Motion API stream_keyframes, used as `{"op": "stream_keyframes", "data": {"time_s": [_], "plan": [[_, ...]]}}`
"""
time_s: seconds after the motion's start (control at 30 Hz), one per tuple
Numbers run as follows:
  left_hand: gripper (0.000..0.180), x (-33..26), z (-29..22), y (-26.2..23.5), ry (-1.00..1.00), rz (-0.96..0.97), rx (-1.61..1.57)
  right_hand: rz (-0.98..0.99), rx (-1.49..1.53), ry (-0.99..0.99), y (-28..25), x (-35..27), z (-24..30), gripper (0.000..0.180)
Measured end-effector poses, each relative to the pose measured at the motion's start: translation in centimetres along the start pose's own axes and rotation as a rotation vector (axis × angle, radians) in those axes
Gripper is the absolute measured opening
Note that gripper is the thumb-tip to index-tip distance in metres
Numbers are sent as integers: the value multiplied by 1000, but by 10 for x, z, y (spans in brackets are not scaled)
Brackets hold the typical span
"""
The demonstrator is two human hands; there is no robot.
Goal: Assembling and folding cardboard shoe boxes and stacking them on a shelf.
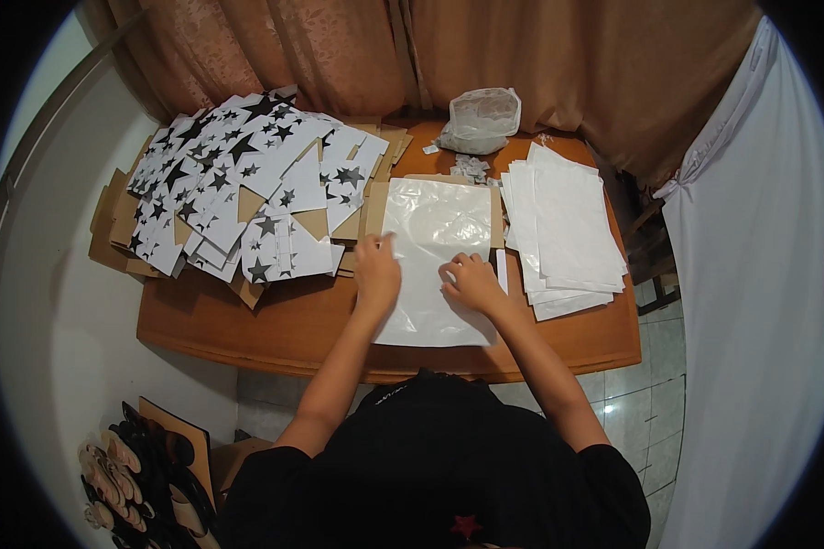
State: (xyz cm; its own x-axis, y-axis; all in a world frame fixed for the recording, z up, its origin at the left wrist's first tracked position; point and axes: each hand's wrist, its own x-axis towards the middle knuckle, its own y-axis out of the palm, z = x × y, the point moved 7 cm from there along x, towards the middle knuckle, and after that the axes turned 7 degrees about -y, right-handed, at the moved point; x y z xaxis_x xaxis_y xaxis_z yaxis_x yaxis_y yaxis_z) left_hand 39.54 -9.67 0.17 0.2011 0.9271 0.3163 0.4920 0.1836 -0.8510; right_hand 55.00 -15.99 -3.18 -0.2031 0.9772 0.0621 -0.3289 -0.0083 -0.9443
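Flat in front of me lies a white, glossy plastic-covered sheet (430,316), wrinkled and reflecting light. Brown cardboard (496,215) shows from beneath its upper part. My left hand (377,274) is at the sheet's left edge, its fingers closed there. Resting on the right half of the sheet is my right hand (474,282), with its fingers bent and apart. Beside that hand, a narrow white strip (501,270) shows at the sheet's right edge.
A heap of white pieces printed with black stars (238,174) lies over cardboard at left. On the right is a stack of white sheets (568,220). Behind the sheet stands a translucent bag (485,119) near small pale scraps (470,167). All rest on a wooden table (220,316).
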Motion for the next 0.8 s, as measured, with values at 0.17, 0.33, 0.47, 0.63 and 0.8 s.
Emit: {"op": "stream_keyframes", "data": {"time_s": [0.17,0.33,0.47,0.63,0.8], "plan": [[30,-21,-22,61,283,726,-280,33,-46,17,14,-2,-10,31],[43,-23,-2,119,476,863,-160,83,-20,63,22,5,-19,33],[53,-36,9,145,349,1274,-55,147,144,40,39,12,-30,37],[59,-42,6,132,205,1505,-63,236,261,33,41,10,-23,39],[54,-39,-4,118,330,1353,-149,67,349,-30,15,18,-22,35]]}}
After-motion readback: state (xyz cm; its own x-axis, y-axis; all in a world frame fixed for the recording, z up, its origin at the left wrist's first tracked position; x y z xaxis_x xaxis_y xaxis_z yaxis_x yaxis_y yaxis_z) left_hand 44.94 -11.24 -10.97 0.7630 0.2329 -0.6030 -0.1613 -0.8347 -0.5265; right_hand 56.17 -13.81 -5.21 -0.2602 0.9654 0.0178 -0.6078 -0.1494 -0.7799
